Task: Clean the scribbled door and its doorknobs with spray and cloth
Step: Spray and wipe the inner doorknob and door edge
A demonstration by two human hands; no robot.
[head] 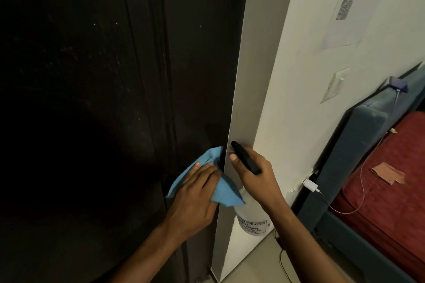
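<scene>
Cloth [220,187] lay under my left hand [197,193], its flat fingers pressing it to the dark door [92,99] edge, while my right hand [253,174] gripped the spray bottle [249,218], which risked slipping.

I see dim light on an off-white wall [296,89]. A paper sheet [351,7] hangs high on it; a blue-framed bed [354,145] with red mattress [395,181] stands against its base.

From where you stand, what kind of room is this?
Most likely a bedroom at home: a bed with a red cover and blue padded frame stands beside the dark door, and a white charger is plugged in by the wall.
</scene>
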